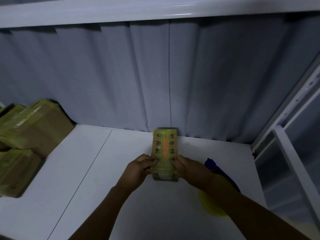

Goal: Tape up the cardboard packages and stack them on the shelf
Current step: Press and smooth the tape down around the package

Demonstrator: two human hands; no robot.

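A small cardboard package [164, 146] wrapped in yellow printed tape lies on the white shelf board [131, 196], its far end close to the corrugated back wall. My left hand [141, 168] grips its near left side with the thumb on top. My right hand [187, 168] grips its near right side the same way. Both forearms reach in from the bottom of the view.
Several taped cardboard packages [31, 129] are stacked at the left end of the shelf. A blue and yellow object [212, 166] sits under my right forearm. The upper shelf edge [155, 11] runs overhead. A white upright frame [284, 129] stands at the right.
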